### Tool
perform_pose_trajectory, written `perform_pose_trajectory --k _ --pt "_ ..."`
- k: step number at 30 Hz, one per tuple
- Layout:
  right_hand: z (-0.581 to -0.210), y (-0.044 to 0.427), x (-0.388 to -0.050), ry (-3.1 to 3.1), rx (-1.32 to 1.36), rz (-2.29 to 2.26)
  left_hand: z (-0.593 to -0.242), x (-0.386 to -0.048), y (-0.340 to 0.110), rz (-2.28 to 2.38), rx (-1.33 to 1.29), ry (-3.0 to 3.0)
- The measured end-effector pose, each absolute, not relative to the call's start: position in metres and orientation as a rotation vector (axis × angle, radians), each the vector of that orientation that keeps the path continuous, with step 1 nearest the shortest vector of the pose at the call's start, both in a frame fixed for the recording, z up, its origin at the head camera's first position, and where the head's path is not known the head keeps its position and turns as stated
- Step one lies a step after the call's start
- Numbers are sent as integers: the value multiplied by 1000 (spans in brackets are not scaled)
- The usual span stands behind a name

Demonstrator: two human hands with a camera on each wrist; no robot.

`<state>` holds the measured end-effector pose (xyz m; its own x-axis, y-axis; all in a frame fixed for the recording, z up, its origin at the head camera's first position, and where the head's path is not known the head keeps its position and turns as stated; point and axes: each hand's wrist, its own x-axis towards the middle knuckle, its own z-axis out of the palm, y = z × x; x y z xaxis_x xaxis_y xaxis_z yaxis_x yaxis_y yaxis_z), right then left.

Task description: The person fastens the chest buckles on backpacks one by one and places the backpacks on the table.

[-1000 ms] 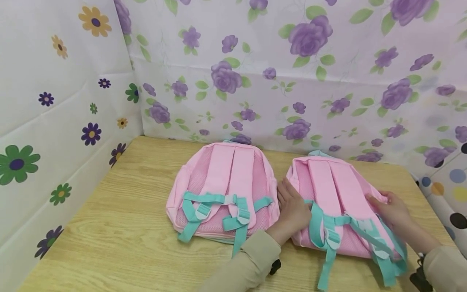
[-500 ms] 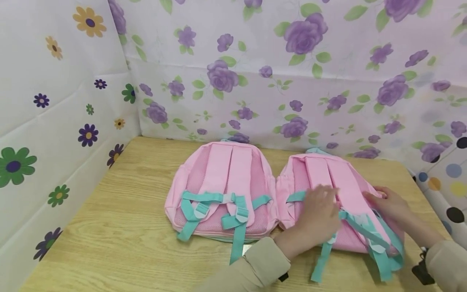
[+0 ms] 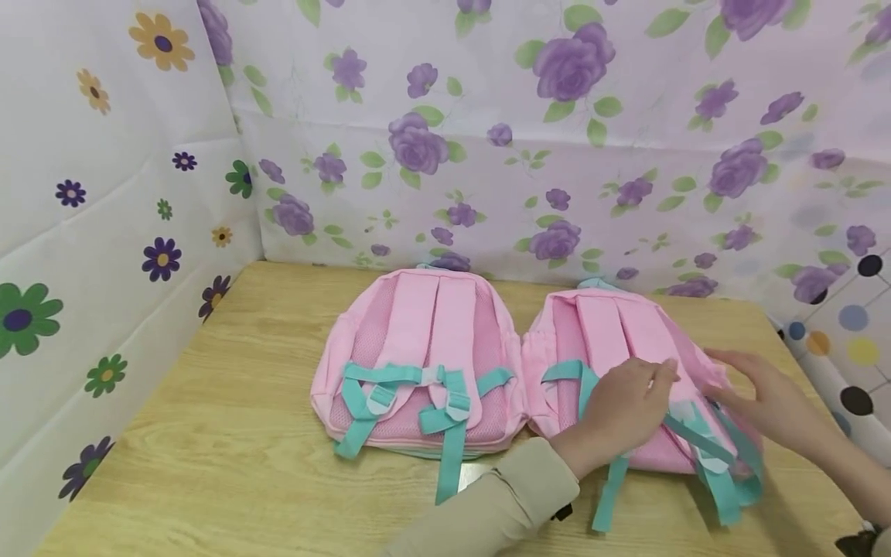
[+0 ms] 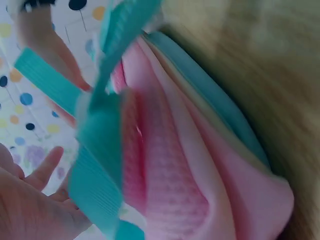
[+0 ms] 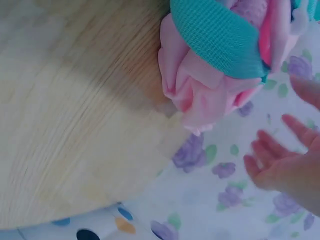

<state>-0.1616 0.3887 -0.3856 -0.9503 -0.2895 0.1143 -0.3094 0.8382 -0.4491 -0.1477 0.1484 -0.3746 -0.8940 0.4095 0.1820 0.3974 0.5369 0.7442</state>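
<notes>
Two pink backpacks with teal straps lie back panel up, side by side. Over the shoulder straps of the right backpack (image 3: 602, 333) is my left hand (image 3: 623, 410). In the left wrist view, the left hand's fingers (image 4: 45, 167) are spread beside a teal strap (image 4: 97, 165) and grip nothing. My right hand (image 3: 773, 394) is at that backpack's right side. The right wrist view shows its fingers (image 5: 267, 150) loosely spread, apart from the pink fabric (image 5: 200, 95). The left backpack (image 3: 411, 325) touches the right one along its side.
A wooden table (image 3: 230, 402) bears both backpacks. Behind it hangs a white curtain with purple flowers (image 3: 418, 143). A daisy-print cloth (image 3: 125, 255) covers the left side, and a dotted cloth (image 3: 856, 333) the right.
The right backpack has shifted left against the other one. My left hand has moved from between the backpacks to over the right one's straps. My right hand has loosened from its side.
</notes>
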Motion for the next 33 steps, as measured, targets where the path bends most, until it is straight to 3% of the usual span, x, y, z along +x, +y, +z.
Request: perform_pose_trajectory --k 8,14,33 --pt "-401 379 -142 -2706 890 503 -387 -156 149 1043 478 2772" --pt "-416 368 -149 -2522 1108 673 -394 -150 153 608 718 2914" --pt "-423 351 -143 -2720 715 768 -405 -161 150 692 869 2834"
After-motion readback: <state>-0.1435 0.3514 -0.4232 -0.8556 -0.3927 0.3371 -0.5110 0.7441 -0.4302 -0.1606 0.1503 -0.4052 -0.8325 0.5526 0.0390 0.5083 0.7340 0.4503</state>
